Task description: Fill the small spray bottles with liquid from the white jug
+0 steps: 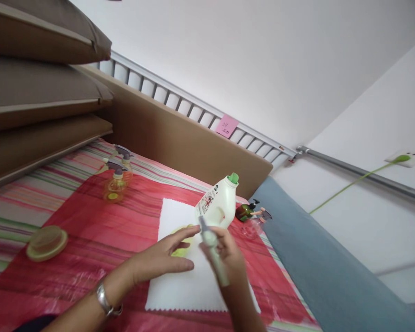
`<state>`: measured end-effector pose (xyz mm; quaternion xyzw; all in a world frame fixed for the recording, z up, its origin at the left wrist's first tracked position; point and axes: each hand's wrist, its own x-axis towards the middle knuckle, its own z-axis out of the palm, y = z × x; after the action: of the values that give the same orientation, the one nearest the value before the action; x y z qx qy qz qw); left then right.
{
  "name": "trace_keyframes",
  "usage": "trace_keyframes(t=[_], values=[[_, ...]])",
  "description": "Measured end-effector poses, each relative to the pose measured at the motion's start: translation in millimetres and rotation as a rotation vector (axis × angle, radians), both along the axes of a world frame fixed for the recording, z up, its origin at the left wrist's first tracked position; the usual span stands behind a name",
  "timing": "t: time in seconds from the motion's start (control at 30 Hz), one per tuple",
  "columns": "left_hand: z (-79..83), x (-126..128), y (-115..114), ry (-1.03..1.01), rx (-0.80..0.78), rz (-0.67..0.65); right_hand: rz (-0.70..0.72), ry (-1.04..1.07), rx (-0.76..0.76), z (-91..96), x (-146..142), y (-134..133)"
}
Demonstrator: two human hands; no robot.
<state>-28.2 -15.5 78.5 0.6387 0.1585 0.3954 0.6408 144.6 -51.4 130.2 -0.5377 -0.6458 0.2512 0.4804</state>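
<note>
My right hand (233,258) is closed round a slim, pale green tube-like thing (215,257) with a grey tip, held at a slant; blur hides its exact kind. My left hand (159,258), a silver bracelet on its wrist, has its thumb and fingers apart. Its fingertips reach close to the grey tip; whether they touch it I cannot tell. Partly behind the left fingers is a yellow-green bowl-like item (180,251) on a white scalloped mat (180,295). Just beyond both hands stands a large white jug (228,203) with a green spout at its open neck.
Two spray bottles (115,186) stand at the left back, and a round lidded container (46,243) lies nearer. A dark pump bottle (244,212) and a pink spray bottle (254,227) are right of the jug. Red plastic sheeting (100,230) covers the striped cloth.
</note>
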Motion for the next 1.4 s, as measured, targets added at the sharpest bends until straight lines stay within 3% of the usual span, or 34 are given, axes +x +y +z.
trace_keyframes(t=[0.07,0.17,0.23,0.33,0.5,0.7,1.07,1.4], values=[[0.8,-1,4,-0.002,-0.067,0.098,-0.097,0.217,0.062,17.5,18,8],[-3.3,0,14,0.038,-0.149,0.354,-0.060,0.482,0.211,41.2,32,20],[-10.3,3,20,0.078,-0.135,0.475,-0.025,0.524,0.258,49.6,31,27],[-25.0,9,26,0.188,-0.035,0.522,-0.015,0.542,0.291,48.8,19,37],[-45.0,16,28,0.424,0.095,0.487,0.002,0.655,0.254,30.9,1,53],[-49.8,16,30,0.477,0.094,0.459,0.036,0.639,0.234,7.1,-2,64],[-58.8,21,32,0.499,0.066,0.458,0.018,0.308,0.052,-67.2,-3,56],[-75.3,21,34,0.481,0.097,0.470,0.079,0.273,-0.054,-78.0,-4,55]])
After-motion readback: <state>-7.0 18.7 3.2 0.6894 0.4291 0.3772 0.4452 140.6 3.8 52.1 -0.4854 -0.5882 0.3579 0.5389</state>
